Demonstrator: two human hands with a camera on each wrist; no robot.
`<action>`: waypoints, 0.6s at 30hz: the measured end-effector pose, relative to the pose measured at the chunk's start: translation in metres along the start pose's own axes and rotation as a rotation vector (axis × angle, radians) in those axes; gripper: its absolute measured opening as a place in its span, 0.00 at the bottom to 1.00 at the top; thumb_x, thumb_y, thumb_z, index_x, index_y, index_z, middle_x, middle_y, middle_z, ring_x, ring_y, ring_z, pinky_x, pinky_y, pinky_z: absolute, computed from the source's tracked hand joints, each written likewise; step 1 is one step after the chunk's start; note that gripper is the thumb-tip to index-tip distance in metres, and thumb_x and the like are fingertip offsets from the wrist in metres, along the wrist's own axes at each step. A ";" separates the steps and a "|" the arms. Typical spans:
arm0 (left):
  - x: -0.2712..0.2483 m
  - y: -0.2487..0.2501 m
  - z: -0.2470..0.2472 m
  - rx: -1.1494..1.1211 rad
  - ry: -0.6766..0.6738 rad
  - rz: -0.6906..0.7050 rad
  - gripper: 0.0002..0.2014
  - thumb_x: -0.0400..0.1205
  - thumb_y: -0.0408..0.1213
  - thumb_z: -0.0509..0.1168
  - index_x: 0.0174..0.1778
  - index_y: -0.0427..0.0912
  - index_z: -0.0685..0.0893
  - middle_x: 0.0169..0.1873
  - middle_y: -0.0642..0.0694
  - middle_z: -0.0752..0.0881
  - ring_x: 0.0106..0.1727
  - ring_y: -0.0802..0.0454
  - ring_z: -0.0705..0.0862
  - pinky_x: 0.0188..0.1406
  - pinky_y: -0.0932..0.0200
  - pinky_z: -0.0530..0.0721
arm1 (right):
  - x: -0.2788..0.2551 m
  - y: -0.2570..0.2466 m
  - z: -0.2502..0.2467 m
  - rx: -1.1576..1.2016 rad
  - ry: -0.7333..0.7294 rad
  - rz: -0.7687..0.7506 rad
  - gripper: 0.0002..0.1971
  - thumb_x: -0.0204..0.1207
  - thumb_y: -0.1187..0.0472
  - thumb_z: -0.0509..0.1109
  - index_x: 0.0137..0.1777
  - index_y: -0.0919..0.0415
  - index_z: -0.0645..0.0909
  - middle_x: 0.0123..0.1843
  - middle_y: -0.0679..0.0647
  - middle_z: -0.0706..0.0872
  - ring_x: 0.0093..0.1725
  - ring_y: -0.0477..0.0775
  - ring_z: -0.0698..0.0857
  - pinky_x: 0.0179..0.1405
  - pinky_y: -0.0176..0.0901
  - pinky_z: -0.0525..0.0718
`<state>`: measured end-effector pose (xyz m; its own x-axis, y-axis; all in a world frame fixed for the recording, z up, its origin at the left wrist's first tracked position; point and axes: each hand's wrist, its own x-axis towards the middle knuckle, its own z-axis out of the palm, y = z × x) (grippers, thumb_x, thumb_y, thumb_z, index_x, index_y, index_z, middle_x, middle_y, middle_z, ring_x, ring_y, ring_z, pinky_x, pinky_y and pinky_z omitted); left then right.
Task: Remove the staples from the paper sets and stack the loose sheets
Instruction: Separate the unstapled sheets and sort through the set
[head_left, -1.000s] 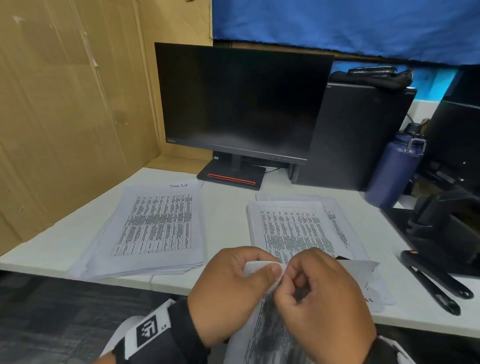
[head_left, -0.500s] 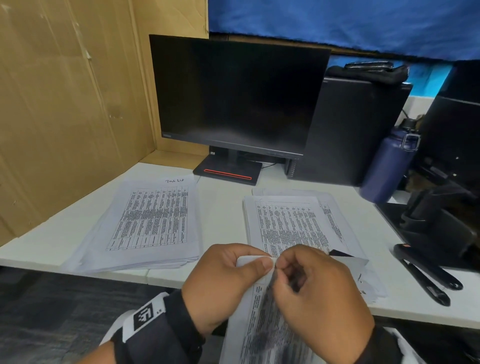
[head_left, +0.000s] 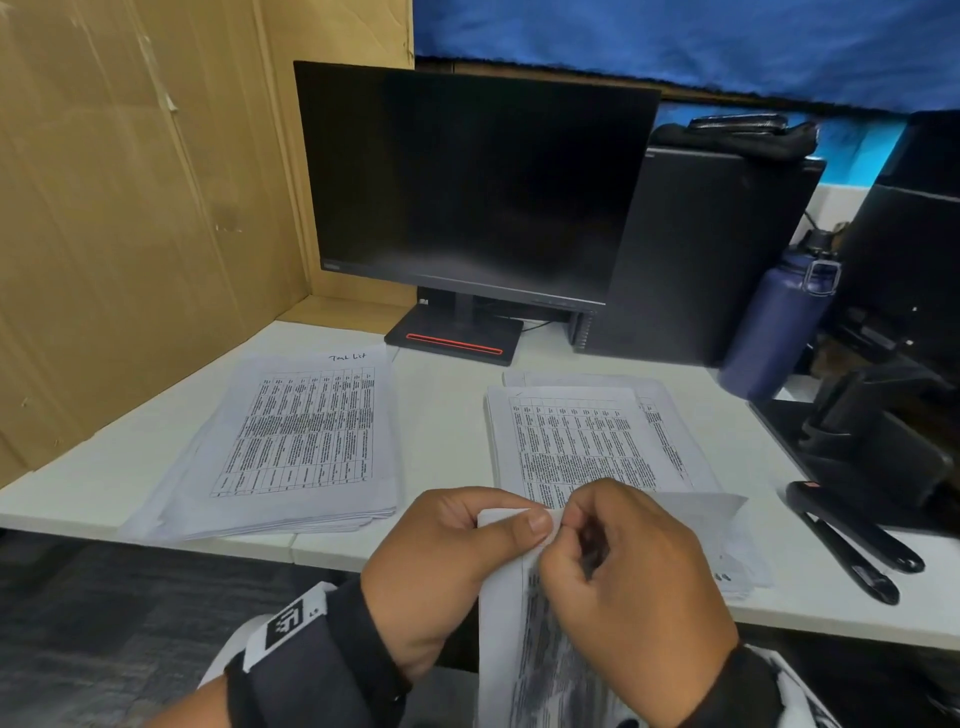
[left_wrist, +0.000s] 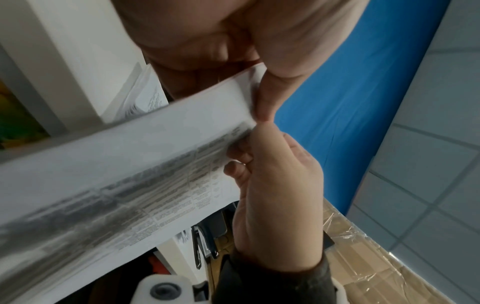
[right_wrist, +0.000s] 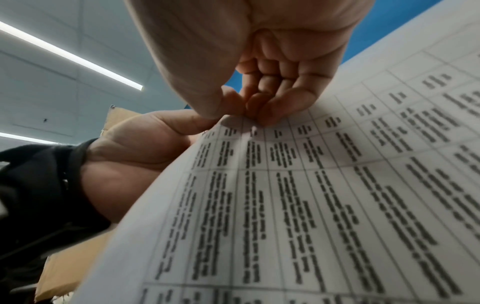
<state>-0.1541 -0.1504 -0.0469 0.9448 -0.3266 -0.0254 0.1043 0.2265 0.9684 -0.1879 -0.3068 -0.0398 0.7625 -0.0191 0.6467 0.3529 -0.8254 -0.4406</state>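
White, limp printed paper set (head_left: 524, 639): we pinch its top corner with left hand (head_left: 441, 566) and right hand (head_left: 639, 582), judging it tear-prone there.

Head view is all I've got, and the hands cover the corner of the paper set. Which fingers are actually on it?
Observer: In the right wrist view, the right hand pinches the top corner of the paper set between thumb and fingertips.
Operator: And the left hand?
Observer: The left hand pinches the same corner from the other side, its thumb beside the right thumb.
Operator: Can you see the staple?
Observer: A small light mark sits just below the fingertips; too blurred to tell.
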 end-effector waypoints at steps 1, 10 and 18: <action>0.000 0.000 0.000 -0.030 -0.001 -0.013 0.14 0.69 0.40 0.80 0.46 0.35 0.96 0.44 0.29 0.94 0.46 0.38 0.90 0.58 0.40 0.87 | 0.000 0.000 0.000 0.012 0.005 0.006 0.04 0.68 0.58 0.68 0.34 0.51 0.76 0.29 0.43 0.76 0.30 0.45 0.76 0.29 0.38 0.74; -0.002 -0.005 0.002 -0.002 0.006 0.048 0.12 0.70 0.41 0.80 0.45 0.37 0.96 0.47 0.28 0.94 0.49 0.37 0.90 0.66 0.31 0.85 | 0.001 0.003 -0.001 -0.037 -0.053 0.010 0.05 0.67 0.54 0.65 0.33 0.51 0.73 0.27 0.44 0.73 0.28 0.47 0.74 0.24 0.40 0.73; -0.003 -0.010 -0.002 0.075 0.003 0.151 0.09 0.75 0.40 0.77 0.46 0.39 0.96 0.45 0.30 0.94 0.46 0.43 0.89 0.55 0.46 0.87 | -0.003 -0.004 0.004 0.121 -0.019 0.092 0.06 0.66 0.51 0.64 0.31 0.49 0.70 0.24 0.44 0.70 0.27 0.41 0.73 0.27 0.27 0.68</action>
<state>-0.1572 -0.1498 -0.0574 0.9490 -0.2913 0.1208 -0.0620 0.2034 0.9771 -0.1894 -0.3012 -0.0429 0.8046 -0.0795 0.5885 0.3432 -0.7465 -0.5701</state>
